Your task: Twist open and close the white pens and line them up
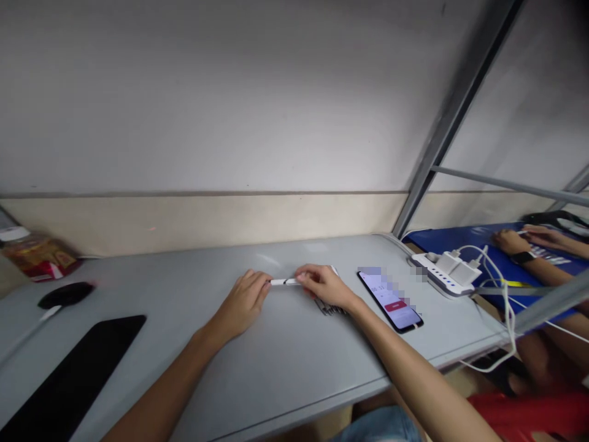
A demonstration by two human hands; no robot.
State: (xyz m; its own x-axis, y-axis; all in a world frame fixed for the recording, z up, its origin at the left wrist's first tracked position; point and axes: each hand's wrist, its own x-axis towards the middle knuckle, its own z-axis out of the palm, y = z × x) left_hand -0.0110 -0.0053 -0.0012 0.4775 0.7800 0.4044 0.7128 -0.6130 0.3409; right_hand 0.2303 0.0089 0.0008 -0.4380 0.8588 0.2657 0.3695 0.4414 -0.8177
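Observation:
A thin white pen-like stick with a dark band (284, 282) is held level just above the grey table (285, 356). My left hand (242, 302) pinches its left end and my right hand (324, 285) pinches its right end; both are closed on it. Under my right hand lies a small pile of similar dark-and-white pieces (327, 307), partly hidden by the hand.
A lit phone (390, 301) lies right of my right hand. A white power strip (448, 275) with chargers and cables sits at the table's right end. A black pad (73, 374), a black mouse-like object (65, 294) and a jar (34, 253) are at the left. Another person's hands (529, 239) work at a blue table.

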